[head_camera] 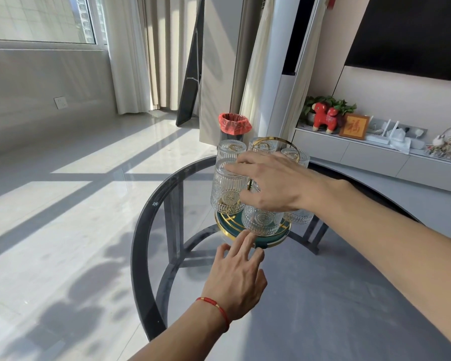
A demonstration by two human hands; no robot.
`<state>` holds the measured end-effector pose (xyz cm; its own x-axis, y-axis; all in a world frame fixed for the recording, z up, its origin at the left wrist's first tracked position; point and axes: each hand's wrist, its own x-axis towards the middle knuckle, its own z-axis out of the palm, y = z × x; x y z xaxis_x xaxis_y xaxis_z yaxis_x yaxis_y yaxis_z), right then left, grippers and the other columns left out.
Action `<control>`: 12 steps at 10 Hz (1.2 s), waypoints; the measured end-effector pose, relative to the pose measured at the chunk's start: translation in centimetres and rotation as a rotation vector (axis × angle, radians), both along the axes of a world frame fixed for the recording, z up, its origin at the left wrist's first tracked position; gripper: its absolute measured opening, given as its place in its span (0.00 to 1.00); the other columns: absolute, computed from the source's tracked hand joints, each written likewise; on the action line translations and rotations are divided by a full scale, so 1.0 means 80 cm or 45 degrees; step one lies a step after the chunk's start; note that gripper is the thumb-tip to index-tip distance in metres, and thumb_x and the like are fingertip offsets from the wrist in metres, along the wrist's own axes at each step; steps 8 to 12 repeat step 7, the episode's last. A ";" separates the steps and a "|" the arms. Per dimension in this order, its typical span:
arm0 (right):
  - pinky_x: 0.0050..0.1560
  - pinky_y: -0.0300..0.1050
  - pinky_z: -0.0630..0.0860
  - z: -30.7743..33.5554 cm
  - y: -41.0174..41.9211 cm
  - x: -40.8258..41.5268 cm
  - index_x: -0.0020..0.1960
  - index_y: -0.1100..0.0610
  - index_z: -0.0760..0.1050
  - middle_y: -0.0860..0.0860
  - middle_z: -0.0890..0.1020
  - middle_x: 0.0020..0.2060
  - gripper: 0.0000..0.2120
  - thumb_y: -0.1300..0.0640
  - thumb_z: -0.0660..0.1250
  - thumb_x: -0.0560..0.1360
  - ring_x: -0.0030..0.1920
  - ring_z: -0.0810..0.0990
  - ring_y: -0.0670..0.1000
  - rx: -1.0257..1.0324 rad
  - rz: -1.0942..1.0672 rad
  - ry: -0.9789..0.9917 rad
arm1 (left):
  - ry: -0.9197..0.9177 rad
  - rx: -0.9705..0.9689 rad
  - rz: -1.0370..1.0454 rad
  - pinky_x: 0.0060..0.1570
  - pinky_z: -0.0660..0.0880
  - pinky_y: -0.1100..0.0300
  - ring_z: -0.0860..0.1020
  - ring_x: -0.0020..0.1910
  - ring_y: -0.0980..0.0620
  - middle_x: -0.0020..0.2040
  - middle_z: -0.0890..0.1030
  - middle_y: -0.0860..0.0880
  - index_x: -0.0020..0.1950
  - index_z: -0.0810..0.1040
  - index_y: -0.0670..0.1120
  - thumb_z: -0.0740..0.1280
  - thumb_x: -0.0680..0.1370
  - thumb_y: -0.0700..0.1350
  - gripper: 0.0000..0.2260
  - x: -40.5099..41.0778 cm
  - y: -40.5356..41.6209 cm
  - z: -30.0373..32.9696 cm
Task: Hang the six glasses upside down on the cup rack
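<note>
The cup rack (255, 230) stands on the round glass table (146, 256), at the far part of the top, and all places here are given from this rack. It has a round dark green base with a gold rim, and a thin gold ring handle (271, 142) rises at its top. Ribbed clear glasses hang on it upside down, with the bottoms up and the mouths toward the base. One glass (225, 188) is on the left side of the rack, one glass (231, 149) is behind that at the far left, one (262, 145) is at the far middle inside the gold ring, one (296, 155) is at the far right, one (262, 221) is at the near front, and a part of one more (298, 217) shows at the right, under the forearm. The right hand (268, 183) reaches over the middle of the rack from the right, with the palm down; its fingers are stretched toward the left glass and touch its top, while the thumb lies at the upper part of the front glass. I cannot tell if this hand really grips any glass. The left hand (238, 277) is in front of the rack, open and holding nothing, the fingers spread a little, and the longest fingertips are at the gold rim of the base. A red string bracelet (216, 307) is around the left wrist. Behind the rack, on the floor, stands a bin with a red bag (234, 123).
</note>
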<state>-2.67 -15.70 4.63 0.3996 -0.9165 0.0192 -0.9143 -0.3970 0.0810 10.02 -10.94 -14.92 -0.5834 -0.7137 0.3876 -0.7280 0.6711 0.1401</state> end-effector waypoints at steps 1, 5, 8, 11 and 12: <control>0.74 0.62 0.61 -0.001 0.002 0.002 0.80 0.46 0.61 0.50 0.70 0.75 0.33 0.40 0.58 0.76 0.73 0.70 0.53 -0.037 0.011 0.040 | -0.002 0.018 0.000 0.64 0.70 0.42 0.60 0.78 0.41 0.76 0.67 0.42 0.58 0.73 0.48 0.56 0.80 0.52 0.13 0.000 0.000 0.000; 0.72 0.55 0.70 -0.009 0.044 0.004 0.73 0.53 0.73 0.51 0.77 0.70 0.23 0.53 0.63 0.78 0.70 0.75 0.53 -0.264 0.110 -0.224 | 0.084 0.055 -0.075 0.65 0.70 0.45 0.59 0.80 0.43 0.78 0.66 0.43 0.58 0.75 0.46 0.57 0.80 0.50 0.13 0.005 0.003 0.001; 0.54 0.54 0.80 -0.028 0.126 -0.020 0.57 0.56 0.83 0.50 0.85 0.54 0.11 0.60 0.66 0.77 0.54 0.83 0.53 -0.528 0.081 -0.572 | 0.242 0.063 -0.225 0.50 0.75 0.45 0.76 0.53 0.42 0.54 0.80 0.45 0.51 0.77 0.43 0.63 0.78 0.38 0.05 0.018 0.019 0.019; 0.54 0.54 0.80 -0.028 0.126 -0.020 0.57 0.56 0.83 0.50 0.85 0.54 0.11 0.60 0.66 0.77 0.54 0.83 0.53 -0.528 0.081 -0.572 | 0.242 0.063 -0.225 0.50 0.75 0.45 0.76 0.53 0.42 0.54 0.80 0.45 0.51 0.77 0.43 0.63 0.78 0.38 0.05 0.018 0.019 0.019; 0.54 0.54 0.80 -0.028 0.126 -0.020 0.57 0.56 0.83 0.50 0.85 0.54 0.11 0.60 0.66 0.77 0.54 0.83 0.53 -0.528 0.081 -0.572 | 0.242 0.063 -0.225 0.50 0.75 0.45 0.76 0.53 0.42 0.54 0.80 0.45 0.51 0.77 0.43 0.63 0.78 0.38 0.05 0.018 0.019 0.019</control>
